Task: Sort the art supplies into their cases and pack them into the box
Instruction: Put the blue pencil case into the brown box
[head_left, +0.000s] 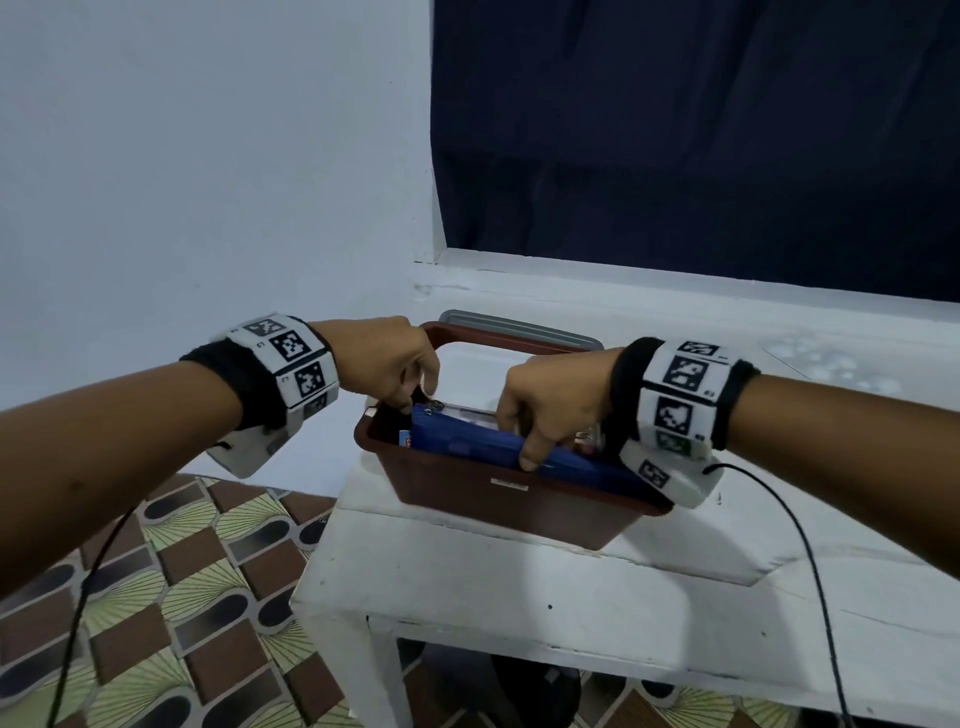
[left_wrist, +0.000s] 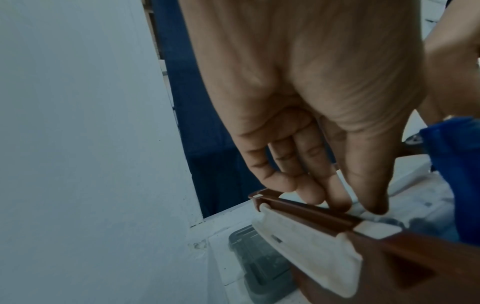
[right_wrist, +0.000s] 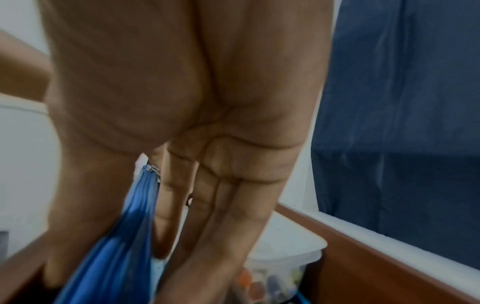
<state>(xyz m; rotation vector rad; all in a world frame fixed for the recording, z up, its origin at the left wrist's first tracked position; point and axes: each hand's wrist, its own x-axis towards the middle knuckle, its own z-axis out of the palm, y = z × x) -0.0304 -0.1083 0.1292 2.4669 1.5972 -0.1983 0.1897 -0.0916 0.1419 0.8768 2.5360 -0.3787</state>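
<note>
we have both hands down in the brown box (head_left: 498, 506), which sits on the white table (head_left: 519, 597) under the window, and we judge this to be the packing step, with the blue zip case (head_left: 467, 441) being seated among what is already inside. our right hand (head_left: 550, 405) grasps the case from above, thumb on the near face and fingers curled over the far side, so the case stands on its long edge rather than lying flat; we take it that this narrow stance lets it slide down beside the clear plastic case (right_wrist: 285, 242) that the right wrist view shows just behind the fingers, with coloured pieces blurred inside it. the case lies mostly below and to the left of that grip, running toward the box's left end, its zipper pull (head_left: 428, 409) near our left hand (head_left: 389, 364). the left hand's fingers are curled at the left rim, close by the white latch (left_wrist: 306, 248); its fingertips (left_wrist: 309, 193) press together on something pale there, but we cannot tell what, nor whether they also hold the case's end. a grey lid (head_left: 519, 327) lies behind the box on the table, apart from it, so closing is not yet done. the case looks soft and may buckle if pushed from one end only.
</note>
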